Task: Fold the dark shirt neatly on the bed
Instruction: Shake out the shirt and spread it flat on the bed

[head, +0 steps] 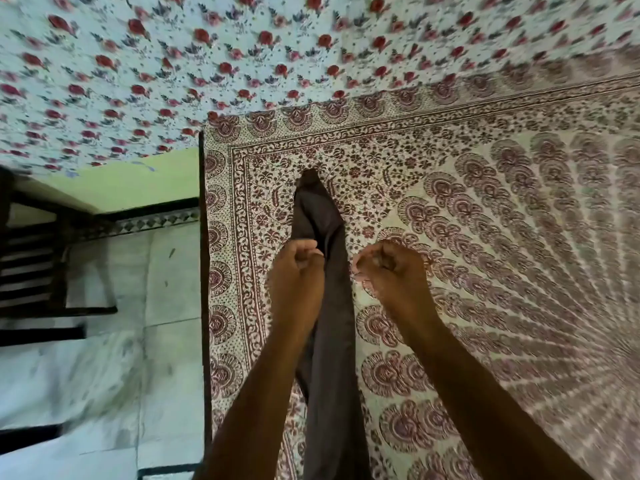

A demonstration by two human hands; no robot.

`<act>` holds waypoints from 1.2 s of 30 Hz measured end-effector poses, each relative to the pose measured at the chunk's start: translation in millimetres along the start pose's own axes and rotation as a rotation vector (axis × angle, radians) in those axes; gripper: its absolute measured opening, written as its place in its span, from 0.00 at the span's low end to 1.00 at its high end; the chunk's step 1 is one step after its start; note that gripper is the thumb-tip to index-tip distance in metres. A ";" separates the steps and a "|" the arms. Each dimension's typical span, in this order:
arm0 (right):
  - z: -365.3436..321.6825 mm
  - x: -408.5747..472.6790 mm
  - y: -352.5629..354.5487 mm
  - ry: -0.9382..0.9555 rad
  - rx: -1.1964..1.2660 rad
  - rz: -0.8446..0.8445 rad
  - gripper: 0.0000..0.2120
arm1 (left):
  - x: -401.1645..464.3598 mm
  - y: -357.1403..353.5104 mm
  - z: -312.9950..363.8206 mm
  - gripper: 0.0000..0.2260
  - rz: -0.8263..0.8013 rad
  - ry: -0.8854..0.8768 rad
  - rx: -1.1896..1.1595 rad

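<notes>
Two bare forearms reach in from the bottom edge, one on each side of the dark shirt (325, 306), which hangs bunched into a long narrow strip between them. Its far tip touches down on the bed (485, 202), which is covered by a cream sheet printed with maroon fans and a leafy border. The left hand (298, 268) is curled into a fist right against the strip's left edge, fingers clenched on the dark cloth. The right hand (391, 268) is also curled tight, just beside the strip's right edge, and seems to pinch a fold there (motion blur makes that grip hard to confirm). Beyond the patterned sheet lies a pale cloth (242, 57) dotted with red roses. To the left of the bed, a light tiled floor (104, 341) shows, with dark wooden furniture (31, 265) at the frame's edge and a green wall (138, 181) above it.
</notes>
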State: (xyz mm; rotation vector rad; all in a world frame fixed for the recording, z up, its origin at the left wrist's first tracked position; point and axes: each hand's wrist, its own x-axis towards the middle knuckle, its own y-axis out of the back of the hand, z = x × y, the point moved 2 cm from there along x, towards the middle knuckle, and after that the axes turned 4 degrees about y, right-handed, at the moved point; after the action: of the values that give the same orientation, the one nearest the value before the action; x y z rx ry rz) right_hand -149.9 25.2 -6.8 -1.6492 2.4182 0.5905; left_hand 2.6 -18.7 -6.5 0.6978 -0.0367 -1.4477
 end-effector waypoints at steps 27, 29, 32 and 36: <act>103.6 232.6 -158.1 -0.057 -0.123 -0.517 0.04 | 213.5 -45.6 -148.7 0.12 -0.286 0.454 -0.458; 99.7 224.1 -143.9 -0.143 0.021 -0.529 0.06 | 199.5 -42.0 -139.7 0.13 -0.368 0.441 -0.534; 93.2 212.9 -120.7 -0.296 0.138 -0.600 0.32 | 176.8 -34.7 -127.1 0.16 -0.480 0.378 -0.579; 82.6 197.4 -92.2 -0.337 0.148 -0.690 0.28 | 152.9 -23.5 -107.1 0.15 -0.494 0.339 -0.495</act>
State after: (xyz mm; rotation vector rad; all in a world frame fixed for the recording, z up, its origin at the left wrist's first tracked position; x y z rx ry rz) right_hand -147.9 -140.0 -171.1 -1.9615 1.4858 0.4968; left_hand 51.7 -112.9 -161.8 0.5479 0.7789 -1.6934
